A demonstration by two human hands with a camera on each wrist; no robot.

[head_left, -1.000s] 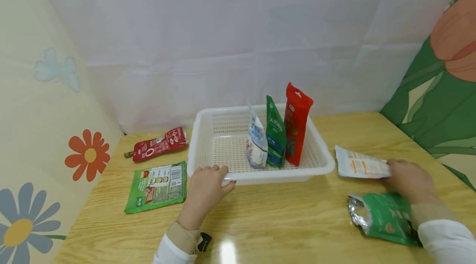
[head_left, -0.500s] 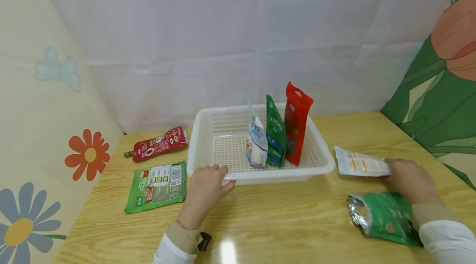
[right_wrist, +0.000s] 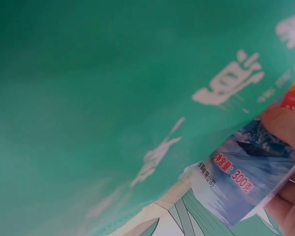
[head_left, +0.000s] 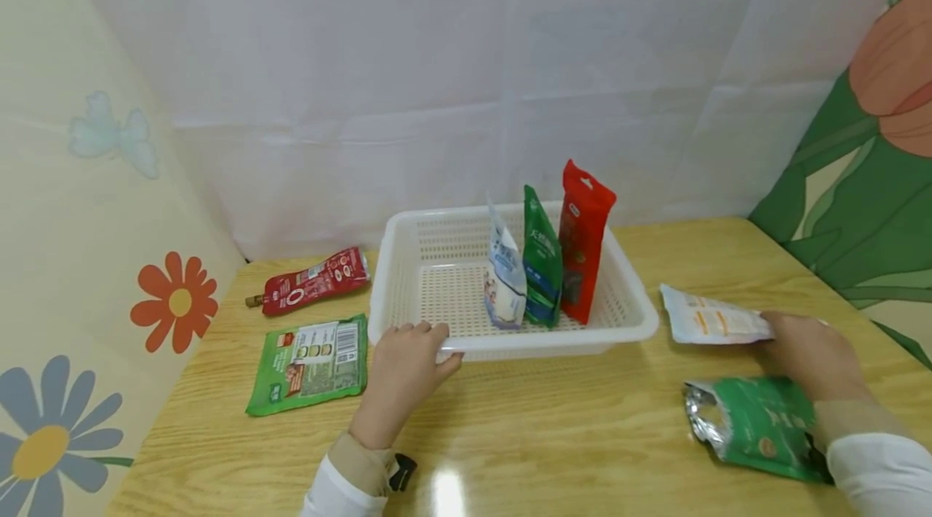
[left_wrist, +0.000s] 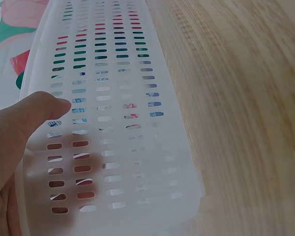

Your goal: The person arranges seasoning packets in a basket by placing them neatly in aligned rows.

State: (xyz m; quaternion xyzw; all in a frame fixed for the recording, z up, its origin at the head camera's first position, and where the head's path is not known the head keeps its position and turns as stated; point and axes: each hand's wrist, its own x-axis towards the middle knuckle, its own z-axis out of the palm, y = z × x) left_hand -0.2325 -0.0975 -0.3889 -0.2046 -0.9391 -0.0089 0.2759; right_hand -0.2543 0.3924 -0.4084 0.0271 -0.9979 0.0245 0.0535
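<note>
A white plastic basket (head_left: 553, 344) stands at the back of the table, and my left hand (head_left: 406, 375) grips its front rim near the left corner. In the left wrist view the thumb (left_wrist: 44, 110) lies on the basket's slotted outer wall. My right hand (head_left: 819, 355) pinches the end of a white and orange packet (head_left: 708, 318), lying right of the basket. Thumb and fingers sit on opposite faces of that packet (right_wrist: 250, 169) in the right wrist view. A green pouch (head_left: 764, 424) with a silver end lies beside the right wrist and fills most of that wrist view.
Upright in the basket stand a white-blue pouch (head_left: 506, 282), a green pouch (head_left: 542, 262) and a red packet (head_left: 585, 246). On the left lie a red spouted pouch (head_left: 316, 282) and a green packet (head_left: 309, 363). A white cloth (head_left: 349, 80) hangs behind.
My right hand and the white packet have shifted very slightly to the right. The left hand keeps its hold on the basket, and the other packets look unmoved.
</note>
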